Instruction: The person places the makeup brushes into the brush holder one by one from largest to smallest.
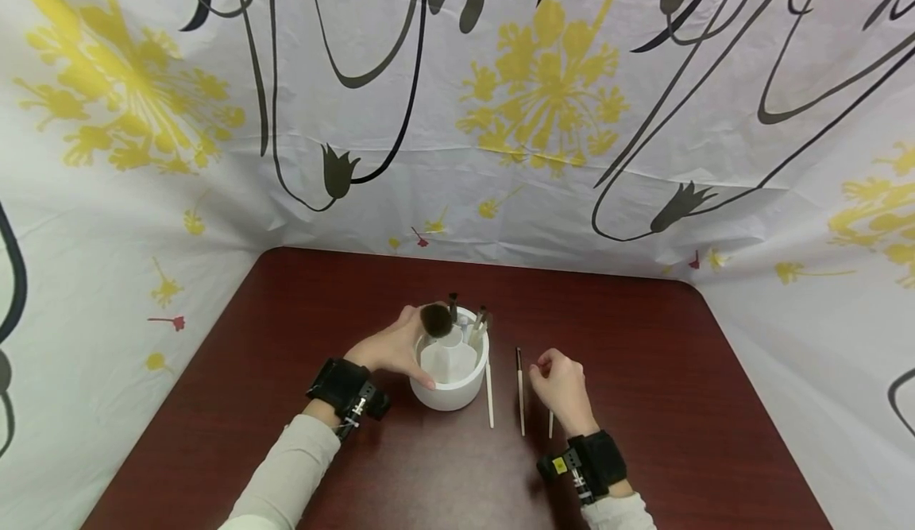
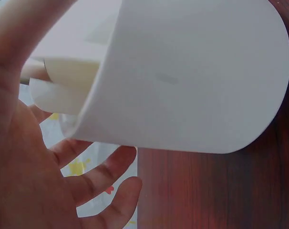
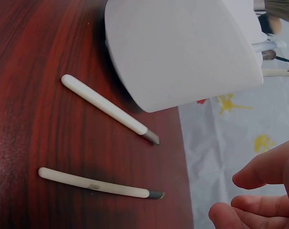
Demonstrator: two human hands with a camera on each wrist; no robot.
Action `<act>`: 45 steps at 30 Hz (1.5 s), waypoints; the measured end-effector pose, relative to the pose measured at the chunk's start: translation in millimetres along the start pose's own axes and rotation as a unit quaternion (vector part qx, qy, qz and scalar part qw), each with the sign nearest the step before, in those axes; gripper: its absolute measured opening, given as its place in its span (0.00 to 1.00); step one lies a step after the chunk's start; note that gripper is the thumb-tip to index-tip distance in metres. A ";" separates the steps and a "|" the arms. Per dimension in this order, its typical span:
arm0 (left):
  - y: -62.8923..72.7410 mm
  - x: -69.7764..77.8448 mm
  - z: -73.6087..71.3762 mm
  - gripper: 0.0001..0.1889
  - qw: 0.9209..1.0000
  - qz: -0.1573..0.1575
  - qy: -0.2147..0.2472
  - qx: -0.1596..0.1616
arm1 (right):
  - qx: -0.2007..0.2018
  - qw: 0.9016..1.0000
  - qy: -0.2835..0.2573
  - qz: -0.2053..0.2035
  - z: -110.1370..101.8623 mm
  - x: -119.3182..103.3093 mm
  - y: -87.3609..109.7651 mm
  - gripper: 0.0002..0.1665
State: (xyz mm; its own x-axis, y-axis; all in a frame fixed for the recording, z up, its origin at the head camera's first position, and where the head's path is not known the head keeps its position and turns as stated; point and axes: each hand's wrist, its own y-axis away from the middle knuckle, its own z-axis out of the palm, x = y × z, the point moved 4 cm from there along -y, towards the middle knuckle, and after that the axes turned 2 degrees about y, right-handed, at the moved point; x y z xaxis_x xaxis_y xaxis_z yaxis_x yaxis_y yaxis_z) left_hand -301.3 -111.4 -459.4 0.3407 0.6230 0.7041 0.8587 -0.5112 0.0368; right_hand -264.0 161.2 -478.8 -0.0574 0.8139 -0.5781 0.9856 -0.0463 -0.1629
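My left hand (image 1: 389, 347) grips a round white makeup brush holder (image 1: 446, 398), thumb at the near rim and fingers around its far left side. The holder has inner compartments, with a large fluffy makeup brush (image 1: 436, 320) and several smaller ones standing in it. My right hand (image 1: 562, 387) hovers right of it, thumb and fingers apart with nothing between them in the right wrist view. On the tabletop lie a pale-handled brush (image 3: 106, 106) beside the holder and a second brush (image 3: 94, 184) farther right. A third pale handle (image 1: 550, 425) shows partly, overlapped by my right hand.
Everything rests on a dark red-brown wooden table (image 1: 343, 284) with rounded far corners. A white patterned cloth (image 1: 400, 117) with yellow flowers and dark stems hangs behind the table and along both sides.
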 end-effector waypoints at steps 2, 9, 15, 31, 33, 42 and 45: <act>1.6 -0.8 -0.9 0.62 1.000 -0.001 0.005 0.004 | -0.007 1.000 0.001 0.008 2.4 2.7 -0.5 0.08; 1.6 -3.8 -3.3 0.62 1.000 -0.002 0.018 0.012 | -0.013 1.000 0.011 0.011 8.8 7.4 -0.4 0.07; -3.3 -2.5 -0.7 0.67 1.000 -0.002 0.012 0.001 | -0.031 0.999 0.014 0.002 14.5 7.7 1.2 0.06; -9.8 -0.6 4.4 0.69 1.000 -0.023 -0.012 -0.015 | -0.047 0.998 0.044 -0.005 40.5 12.3 -1.3 0.07; -9.9 -1.3 5.1 0.69 0.999 -0.026 -0.009 -0.017 | -0.040 0.998 0.050 -0.016 41.9 12.5 -1.1 0.07; -10.3 -3.1 8.5 0.69 0.999 -0.034 0.000 -0.012 | -0.034 0.997 0.064 -0.020 47.0 14.9 1.7 0.10; -9.9 -2.8 8.4 0.69 0.999 -0.042 0.004 -0.011 | -0.032 0.997 0.072 -0.017 48.3 15.3 1.4 0.11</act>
State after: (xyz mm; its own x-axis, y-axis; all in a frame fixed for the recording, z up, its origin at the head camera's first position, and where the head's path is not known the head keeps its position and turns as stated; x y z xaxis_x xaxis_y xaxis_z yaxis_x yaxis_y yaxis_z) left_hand -307.5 -103.2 -467.7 0.2656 0.6594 0.7033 0.8756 -0.4703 0.1103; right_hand -271.3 145.6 -526.4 -0.0722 0.8890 -0.4522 0.9919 0.0167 -0.1257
